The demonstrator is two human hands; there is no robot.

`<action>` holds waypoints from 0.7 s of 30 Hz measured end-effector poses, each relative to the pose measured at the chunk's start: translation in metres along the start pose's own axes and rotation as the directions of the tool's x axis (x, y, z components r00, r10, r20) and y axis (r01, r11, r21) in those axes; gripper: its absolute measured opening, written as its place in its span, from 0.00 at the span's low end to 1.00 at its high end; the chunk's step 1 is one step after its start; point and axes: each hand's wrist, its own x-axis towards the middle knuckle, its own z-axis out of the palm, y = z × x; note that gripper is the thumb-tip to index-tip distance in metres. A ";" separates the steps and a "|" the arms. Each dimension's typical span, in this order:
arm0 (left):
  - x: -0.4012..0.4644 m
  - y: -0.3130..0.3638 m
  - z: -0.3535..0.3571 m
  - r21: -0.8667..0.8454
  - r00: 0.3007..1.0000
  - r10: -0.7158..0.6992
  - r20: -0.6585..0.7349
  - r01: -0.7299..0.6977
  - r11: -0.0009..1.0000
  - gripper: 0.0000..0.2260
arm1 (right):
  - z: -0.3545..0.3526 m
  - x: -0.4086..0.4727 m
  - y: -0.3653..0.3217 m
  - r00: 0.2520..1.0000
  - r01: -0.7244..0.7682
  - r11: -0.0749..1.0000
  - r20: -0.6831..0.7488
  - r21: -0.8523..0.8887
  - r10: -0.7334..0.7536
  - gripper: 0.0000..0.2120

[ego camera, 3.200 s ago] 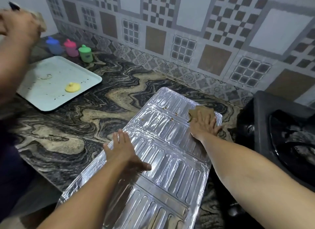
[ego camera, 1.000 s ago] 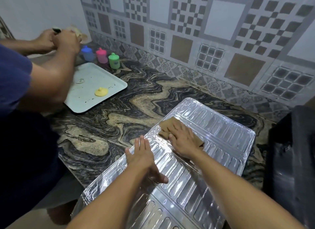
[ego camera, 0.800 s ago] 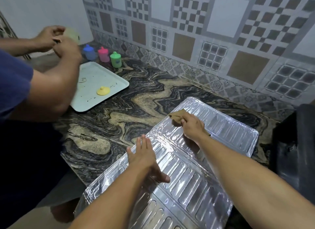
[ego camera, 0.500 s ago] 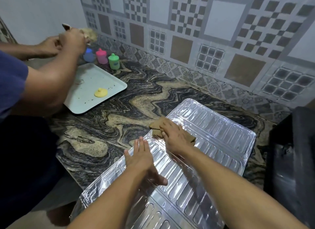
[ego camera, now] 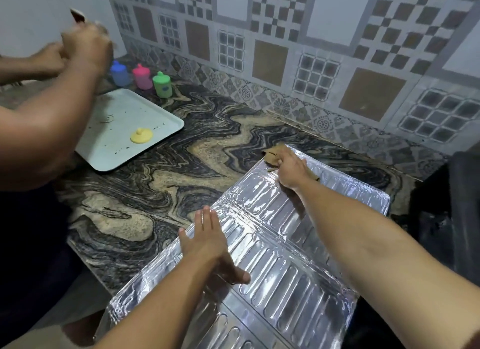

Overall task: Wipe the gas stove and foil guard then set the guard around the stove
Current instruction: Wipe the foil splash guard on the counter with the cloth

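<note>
The ribbed silver foil guard (ego camera: 262, 265) lies flat on the marbled countertop (ego camera: 181, 182), its near end hanging past the counter's front edge. My left hand (ego camera: 207, 247) presses flat on the guard's left side, fingers together, holding nothing. My right hand (ego camera: 291, 168) presses a brown cloth (ego camera: 272, 153) onto the guard's far left corner; part of the cloth sticks out beyond my fingers. The black gas stove (ego camera: 457, 205) shows only as a dark edge at the right.
Another person's arms (ego camera: 52, 109) work at the left over a pale tray (ego camera: 124, 130) that carries a yellow lid (ego camera: 141, 136). Blue (ego camera: 119, 73), pink (ego camera: 142, 76) and green (ego camera: 162, 84) small containers stand by the patterned tile wall (ego camera: 285, 49).
My right hand has slid the cloth away from me, up to the guard's far left corner. My left hand stays pressed on the guard. The other person's hands keep moving.
</note>
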 end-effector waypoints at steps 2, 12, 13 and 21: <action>0.001 0.000 0.001 -0.010 1.000 -0.001 -0.007 0.001 1.000 0.73 | -0.015 -0.001 0.001 0.989 -0.132 0.984 -0.053 0.118 0.139 0.16; -0.005 0.005 -0.002 0.024 1.000 -0.017 -0.009 0.017 1.000 0.72 | -0.028 -0.117 -0.033 0.986 0.033 0.964 -0.168 0.264 0.012 0.08; -0.005 0.006 -0.003 0.030 1.000 -0.018 -0.008 0.018 0.999 0.73 | -0.020 -0.123 -0.030 0.993 0.064 0.976 -0.110 0.210 -0.041 0.09; -0.004 0.008 -0.003 0.053 0.999 -0.030 -0.023 0.031 0.998 0.72 | 0.022 -0.122 -0.004 0.976 0.192 0.981 0.104 0.008 -0.192 0.21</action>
